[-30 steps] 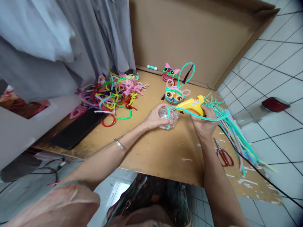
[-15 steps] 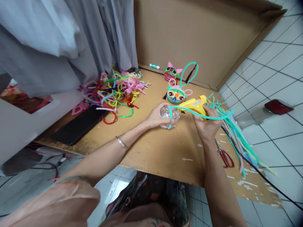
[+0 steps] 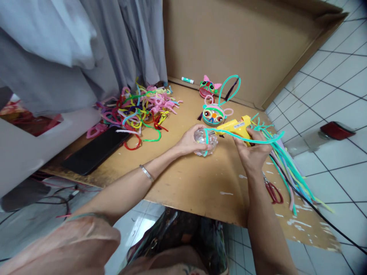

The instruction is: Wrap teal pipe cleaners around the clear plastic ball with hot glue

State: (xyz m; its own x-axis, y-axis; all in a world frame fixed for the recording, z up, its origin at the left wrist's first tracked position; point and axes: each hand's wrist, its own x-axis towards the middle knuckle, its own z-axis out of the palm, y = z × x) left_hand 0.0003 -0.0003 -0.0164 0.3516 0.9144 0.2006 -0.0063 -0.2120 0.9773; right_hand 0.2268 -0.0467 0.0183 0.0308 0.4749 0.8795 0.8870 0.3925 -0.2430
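My left hand (image 3: pixel 190 140) is closed around a clear, round plastic ball (image 3: pixel 211 147) above the table. A turquoise pipe cleaner (image 3: pixel 237 137) runs around the ball, and its long free end stretches right, passing in front of my right hand. In my right hand (image 3: pixel 254 149) is a yellow hot glue gun (image 3: pixel 236 126), gripped by its handle. Its nozzle points left and meets the pipe cleaner at the ball's upper right side; whether it touches the ball I cannot tell. Just behind stands a decorated round face (image 3: pixel 213 114) with pink and turquoise pipe-cleaner loops.
Tangled pipe cleaners (image 3: pixel 149 105) lie at the left beside a black flat object (image 3: pixel 94 152). A glue stick (image 3: pixel 187 80) and a second decorated face (image 3: pixel 208 88) sit by the cardboard wall. Red-handled scissors (image 3: pixel 273 191), straight pipe cleaners (image 3: pixel 295 175) and a black cord (image 3: pixel 315 206) are at right.
Almost nothing differs. The glue gun's nozzle stays at the ball, and my right hand has shifted only very slightly.
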